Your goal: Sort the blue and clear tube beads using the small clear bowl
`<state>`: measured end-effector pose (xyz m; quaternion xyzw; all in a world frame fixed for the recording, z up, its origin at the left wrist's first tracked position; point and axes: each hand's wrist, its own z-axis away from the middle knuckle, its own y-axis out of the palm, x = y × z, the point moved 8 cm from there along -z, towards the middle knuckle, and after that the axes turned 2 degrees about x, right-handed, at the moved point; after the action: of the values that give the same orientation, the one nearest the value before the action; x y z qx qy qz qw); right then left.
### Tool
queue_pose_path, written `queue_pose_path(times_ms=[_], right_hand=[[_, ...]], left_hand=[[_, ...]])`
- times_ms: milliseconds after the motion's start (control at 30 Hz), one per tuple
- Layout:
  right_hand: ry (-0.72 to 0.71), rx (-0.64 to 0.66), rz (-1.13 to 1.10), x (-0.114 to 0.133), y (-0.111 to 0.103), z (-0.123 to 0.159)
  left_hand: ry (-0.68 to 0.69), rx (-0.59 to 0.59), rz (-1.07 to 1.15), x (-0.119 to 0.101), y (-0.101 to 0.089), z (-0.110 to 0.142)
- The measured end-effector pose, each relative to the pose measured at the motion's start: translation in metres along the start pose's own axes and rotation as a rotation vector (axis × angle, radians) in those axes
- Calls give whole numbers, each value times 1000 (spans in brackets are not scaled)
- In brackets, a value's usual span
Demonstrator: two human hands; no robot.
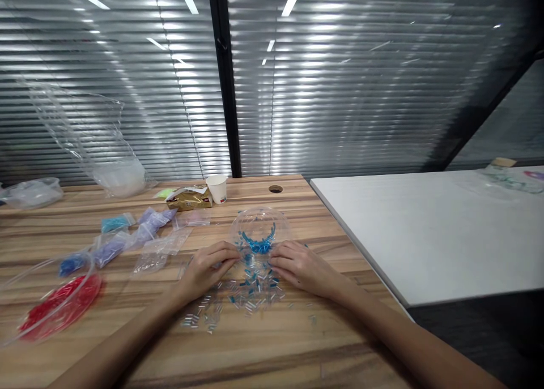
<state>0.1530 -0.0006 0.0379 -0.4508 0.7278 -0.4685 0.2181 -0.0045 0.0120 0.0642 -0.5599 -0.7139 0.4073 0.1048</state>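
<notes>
A clear round plastic bowl [260,222] sits on the wooden table in front of me, with small blue tube pieces [260,246] heaped inside along a curve. My left hand [213,264] has its fingers pressed together at the near left side of the bowl. On the near right side, my right hand [297,264] curls its fingers against it in the same way. Exact fingertip contact is hard to make out through the clear plastic. Between and below my hands lie many loose clear and blue tube pieces [250,290], spreading leftward over the wood.
Left are a red-filled clear container [63,307], bags of purple pieces [113,247], blue bags [114,223] and a flat clear bag [157,254]. Behind stand a gold packet [189,199], a paper cup [217,188] and a plastic-wrapped white bowl [121,178]. A white table [425,236] adjoins on the right.
</notes>
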Motion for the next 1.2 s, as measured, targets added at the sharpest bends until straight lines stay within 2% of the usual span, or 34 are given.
queue_pose_path(times_ms=[400, 1200], right_hand=[[19, 30, -13, -2, 0, 0], [7, 17, -18, -1, 1, -1]], left_hand=[[-4, 71, -9, -2, 6, 0], [27, 46, -20, -5, 4, -1]])
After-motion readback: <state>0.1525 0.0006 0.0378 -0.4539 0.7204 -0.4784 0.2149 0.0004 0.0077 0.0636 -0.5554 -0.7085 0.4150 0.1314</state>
